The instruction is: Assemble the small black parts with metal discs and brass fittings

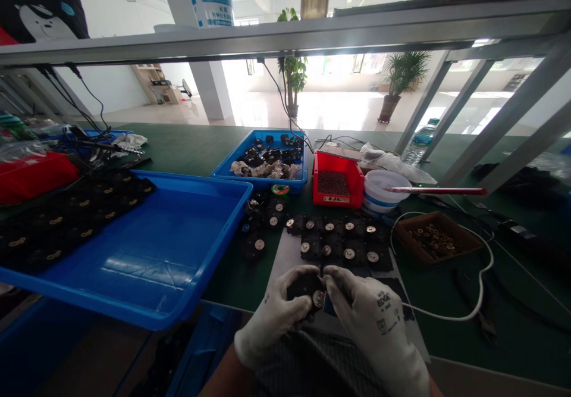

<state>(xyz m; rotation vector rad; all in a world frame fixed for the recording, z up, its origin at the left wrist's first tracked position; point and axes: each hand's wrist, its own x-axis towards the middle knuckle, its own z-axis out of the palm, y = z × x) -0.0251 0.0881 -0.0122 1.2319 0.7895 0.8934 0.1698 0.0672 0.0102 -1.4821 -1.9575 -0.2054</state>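
Both my hands wear white gloves and meet near the front edge of the bench. My left hand [285,302] is closed around a black part with a round silver disc [318,299]. At the top of that part, the thumb and fingers of my right hand [363,310] are pinched together; whatever they hold is too small or hidden to name. Just beyond my hands, similar black parts with silver discs [350,254] lie in rows on a pale sheet [282,253]. A few more black parts [259,244] sit to the left of the sheet.
To the left lies a large blue tray [178,206] with black parts at one end. Behind are a smaller blue tray [223,168], a red bin [359,186] of small pieces and a white tub [386,188]. A brown box [408,236] of rings and a white cable [484,278] are right.
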